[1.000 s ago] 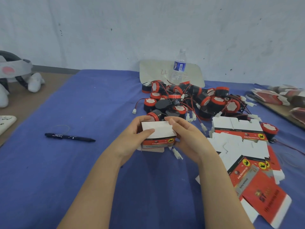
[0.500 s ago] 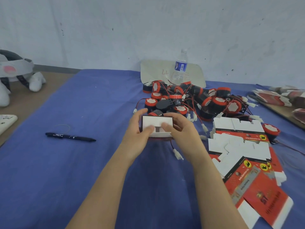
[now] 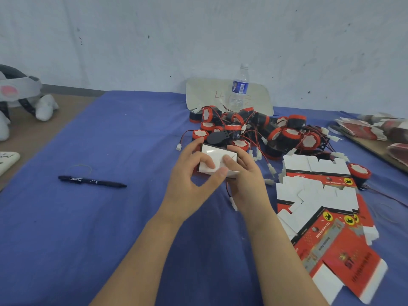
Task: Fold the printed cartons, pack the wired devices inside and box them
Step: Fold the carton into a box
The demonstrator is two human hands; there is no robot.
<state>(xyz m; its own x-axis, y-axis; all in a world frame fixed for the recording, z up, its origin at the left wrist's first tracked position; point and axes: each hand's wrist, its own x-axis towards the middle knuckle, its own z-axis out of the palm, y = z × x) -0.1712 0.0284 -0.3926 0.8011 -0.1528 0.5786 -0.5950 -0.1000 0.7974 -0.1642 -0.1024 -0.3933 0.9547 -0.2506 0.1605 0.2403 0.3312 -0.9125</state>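
1. Both bare forearms reach forward and converge.
2. The left hand [image 3: 189,173] curls its fingers, thumb pressing inward.
3. The right hand [image 3: 245,175] grips from the opposite side, thumb on top.

The blue surface [image 3: 132,228] to the left of the hands is open; only a black pen [image 3: 91,181] lies there. Behind the hands, a tangled pile of wired devices [image 3: 254,131] and a water bottle [image 3: 239,87] block the way. On the right, flat cartons [image 3: 320,208] cover the surface.
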